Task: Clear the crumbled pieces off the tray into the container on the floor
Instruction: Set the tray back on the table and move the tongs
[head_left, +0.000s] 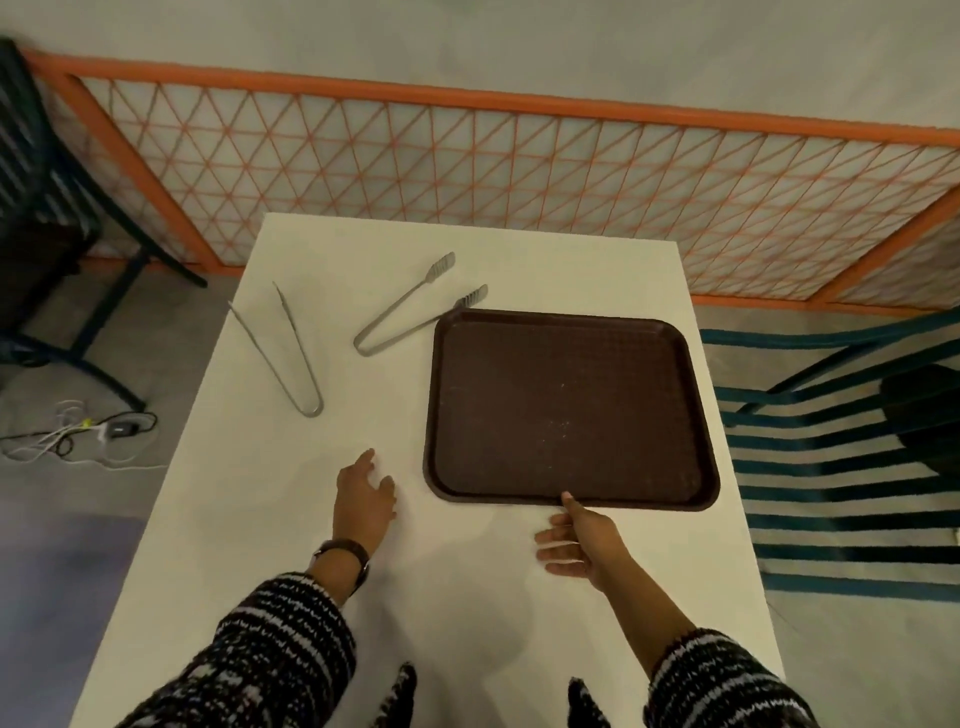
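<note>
The brown tray (571, 405) lies flat on the white desk (260, 519) with what look like a few pale crumbs (558, 428), the right hand (576, 545) touching its near rim, the left hand (363, 501) beside it, fingers spread, 2 tongs (291, 353) beyond.

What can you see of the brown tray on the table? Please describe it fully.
The brown tray is rectangular with rounded corners and a low raised rim; it looks like textured plastic. It lies flat on the right part of the white table. Only a few tiny pale specks show on its surface. The right hand touches its near rim with one fingertip. One tip of the wider metal tongs reaches its far left corner; whether they touch is unclear.
</note>
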